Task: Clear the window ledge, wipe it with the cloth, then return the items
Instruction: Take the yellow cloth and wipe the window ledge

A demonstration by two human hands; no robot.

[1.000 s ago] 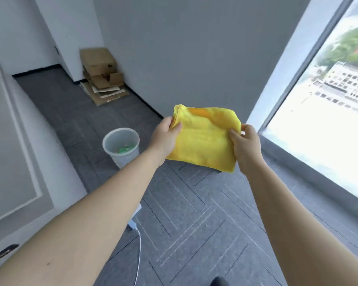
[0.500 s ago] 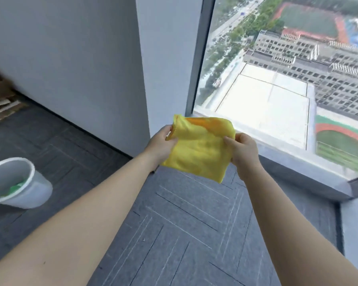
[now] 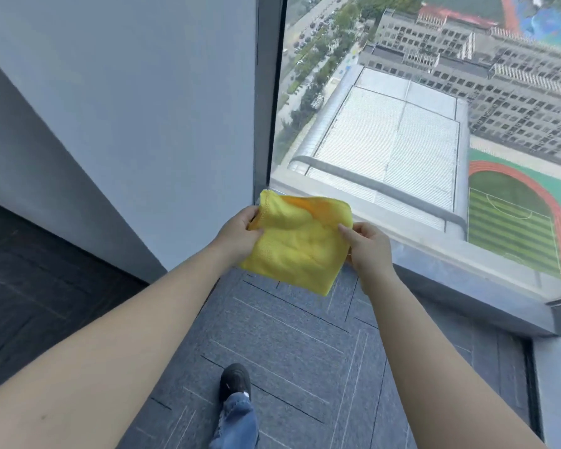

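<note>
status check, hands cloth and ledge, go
Left hand and right hand both gripping yellow cloth. Cloth folded, held above floor. Window ledge ahead, nothing on visible stretch.

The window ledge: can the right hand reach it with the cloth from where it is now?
Probably yes. The right hand holds the yellow cloth together with the left hand, just in front of the window ledge. Nothing visible lies between them, and the visible ledge looks bare.

The window ledge (image 3: 460,280) is running bare from 12 toward 3 o'clock, leaving open passage along it. The grey wall (image 3: 143,108) is closing off 9 to 11 o'clock, and the window frame (image 3: 268,92) is standing at 12. The carpet floor (image 3: 289,351) is lying open below.
</note>
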